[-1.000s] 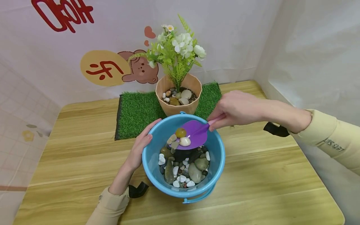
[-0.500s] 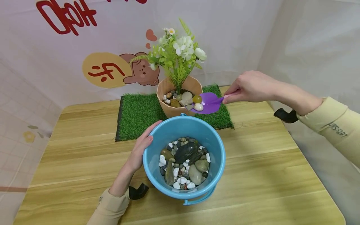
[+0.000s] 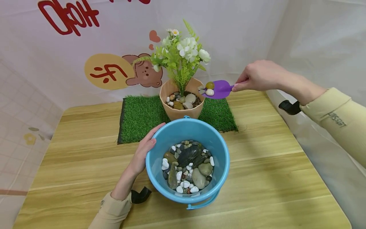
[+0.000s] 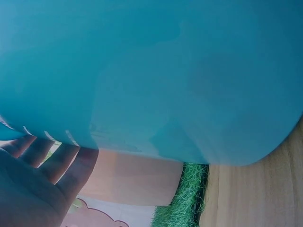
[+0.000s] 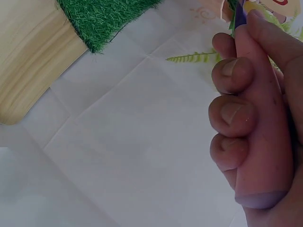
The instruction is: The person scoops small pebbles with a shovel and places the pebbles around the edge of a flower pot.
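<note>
My right hand [image 3: 261, 75] grips the pink handle [image 5: 262, 118] of a purple hand trowel [image 3: 220, 89], fingers wrapped round it. Several stones lie on the trowel's blade, among them a yellow stone [image 3: 210, 85] and a white stone [image 3: 210, 92]. The blade's tip is at the right rim of a peach flowerpot [image 3: 183, 113], which holds dark soil, stones and a white-flowered plant [image 3: 186, 52]. My left hand [image 3: 140, 156] holds the left side of a blue bucket [image 3: 224, 171], thumb over the rim and fingers along the outer wall [image 4: 142, 85]. Wet stones [image 3: 188, 156] cover the bucket's bottom.
The pot stands on a green turf mat [image 3: 140, 117] at the back of the wooden table [image 3: 271, 171]. Behind it hangs a white printed backdrop [image 3: 234, 38]. The bucket's blue handle [image 3: 204, 203] hangs down at its front.
My right hand has lifted the trowel with stones from above the bucket, across the pot's front right, to the pot's right rim. My left hand has stayed on the bucket.
</note>
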Motion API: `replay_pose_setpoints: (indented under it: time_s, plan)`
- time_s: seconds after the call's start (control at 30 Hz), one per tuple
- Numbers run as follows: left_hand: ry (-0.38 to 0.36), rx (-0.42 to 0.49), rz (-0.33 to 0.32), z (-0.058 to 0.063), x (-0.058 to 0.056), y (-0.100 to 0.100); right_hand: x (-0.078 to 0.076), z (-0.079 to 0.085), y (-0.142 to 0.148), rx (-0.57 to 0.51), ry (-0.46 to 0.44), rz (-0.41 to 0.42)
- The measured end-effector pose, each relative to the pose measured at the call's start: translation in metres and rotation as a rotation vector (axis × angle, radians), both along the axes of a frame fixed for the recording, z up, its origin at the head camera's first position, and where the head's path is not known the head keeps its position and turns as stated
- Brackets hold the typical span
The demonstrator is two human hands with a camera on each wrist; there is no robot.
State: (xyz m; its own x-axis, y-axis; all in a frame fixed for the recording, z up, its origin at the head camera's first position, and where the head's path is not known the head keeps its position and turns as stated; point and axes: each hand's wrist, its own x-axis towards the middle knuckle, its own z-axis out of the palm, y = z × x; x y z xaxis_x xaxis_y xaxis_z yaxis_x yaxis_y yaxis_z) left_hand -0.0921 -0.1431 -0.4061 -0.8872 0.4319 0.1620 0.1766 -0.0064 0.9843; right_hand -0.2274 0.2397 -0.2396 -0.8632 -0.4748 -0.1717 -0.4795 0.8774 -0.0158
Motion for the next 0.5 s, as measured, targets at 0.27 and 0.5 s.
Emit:
replay_pose_setpoints:
  time_s: [0.27, 0.5]
  plan:
    - [-0.001, 0.004, -0.002, 0.000, 0.000, 0.000, -0.006, 0.005, -0.004, 0.059, -0.027, -0.025]
    - [-0.003, 0.001, 0.007, 0.001, 0.000, 0.000, -0.008, 0.011, -0.009, 0.095, -0.025, -0.033]
